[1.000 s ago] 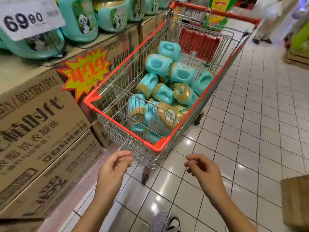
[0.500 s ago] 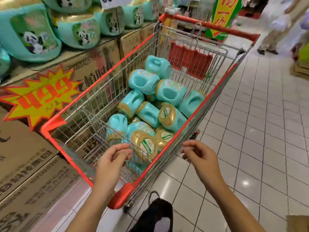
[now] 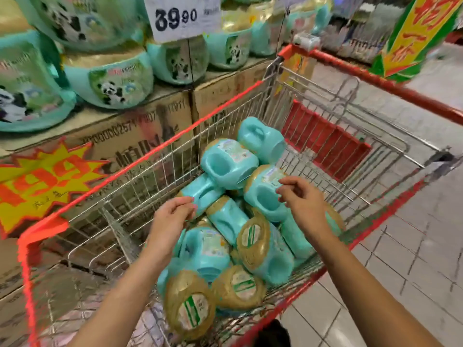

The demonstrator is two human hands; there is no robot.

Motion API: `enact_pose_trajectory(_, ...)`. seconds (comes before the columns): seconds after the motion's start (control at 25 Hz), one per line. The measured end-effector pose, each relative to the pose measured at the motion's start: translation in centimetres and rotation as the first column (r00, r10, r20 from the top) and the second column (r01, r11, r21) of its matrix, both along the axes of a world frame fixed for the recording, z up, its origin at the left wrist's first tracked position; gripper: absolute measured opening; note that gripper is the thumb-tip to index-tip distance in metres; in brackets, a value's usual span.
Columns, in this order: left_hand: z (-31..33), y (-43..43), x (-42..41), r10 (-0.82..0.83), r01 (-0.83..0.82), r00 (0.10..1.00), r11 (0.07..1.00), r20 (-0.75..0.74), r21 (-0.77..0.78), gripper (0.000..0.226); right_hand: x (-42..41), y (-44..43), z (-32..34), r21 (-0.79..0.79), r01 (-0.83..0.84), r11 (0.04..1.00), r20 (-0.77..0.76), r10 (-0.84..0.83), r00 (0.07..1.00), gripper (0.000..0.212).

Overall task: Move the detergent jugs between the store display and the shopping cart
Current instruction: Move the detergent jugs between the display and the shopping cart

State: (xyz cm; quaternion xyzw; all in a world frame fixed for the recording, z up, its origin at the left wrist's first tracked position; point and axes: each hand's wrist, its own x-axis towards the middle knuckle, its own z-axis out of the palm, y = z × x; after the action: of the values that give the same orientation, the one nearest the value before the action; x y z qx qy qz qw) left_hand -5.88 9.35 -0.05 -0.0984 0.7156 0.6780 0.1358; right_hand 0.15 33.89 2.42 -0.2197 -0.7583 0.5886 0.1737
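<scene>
1. Detergent jugs [image 3: 229,166], teal plastic with round gold caps and moulded handles, lie heaped on their sides inside the silver wire shopping cart [image 3: 150,159] with the red plastic rim. The heap sits mostly toward the cart's right wall.
2. The left hand [image 3: 172,216] hangs over the heap near the middle of the cart. Its fingers are loosely curled toward the thumb and grip nothing. I cannot tell whether the fingertips brush the jug below.
3. The right hand [image 3: 303,199] is above a jug lying handle-up toward the cart's right side. Its fingers are bent and slightly spread, the thumb stands apart, and nothing is held.
4. Both bare forearms reach in over the cart's near end.
5. Teal panda-label jugs [image 3: 110,81] stand upright on brown cardboard cartons [image 3: 140,131] just left of the cart.
6. A white price card [image 3: 180,17] reading 39.90 stands among those jugs, beyond the cart's left wall.
7. A yellow-and-red starburst tag [image 3: 42,181] hangs on a carton face left of the cart's near-left corner.
8. A red slatted plastic flap [image 3: 323,146] lies against the cart's far wire wall.
9. Pale floor tiles [image 3: 413,246] spread to the right of the cart.
10. A yellow, red and green banner [image 3: 421,33] hangs beyond the cart's far-right corner.
</scene>
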Motion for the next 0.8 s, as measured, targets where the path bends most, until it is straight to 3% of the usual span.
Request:
enact_pose_trajectory(0.32, -5.3, 11.4, -8.0, 0.262, -0.270, 0.932, 0.963, 0.249, -0.002, 0.011, -16.2, 7.5, -7.2, 0.154, -0.299, 0.942, 0.213, 0.264, 0.941, 0.030)
enact_pose_trajectory(0.48, -7.6, 14.7, -10.6, 0.340, -0.397, 0.869, 0.912, 0.361, 0.098, 0.015, -19.4, 8.8, -10.4, 0.120, -0.446, 0.887, 0.314, 0.392, 0.865, 0.050)
enact_pose_trajectory(0.64, -9.5, 15.9, -12.7, 0.308, -0.465, 0.830, 0.842, 0.464, 0.272, 0.020, -19.8, 8.6, -12.8, 0.185, -0.433, 0.882, 0.303, 0.368, 0.879, 0.055)
enact_pose_trajectory(0.8, -11.0, 16.9, -13.4, 0.334, -0.491, 0.817, 0.830, 0.469, 0.264, 0.031, -19.7, 7.9, -13.5, 0.283, -0.437, 0.853, 0.250, 0.375, 0.893, 0.046)
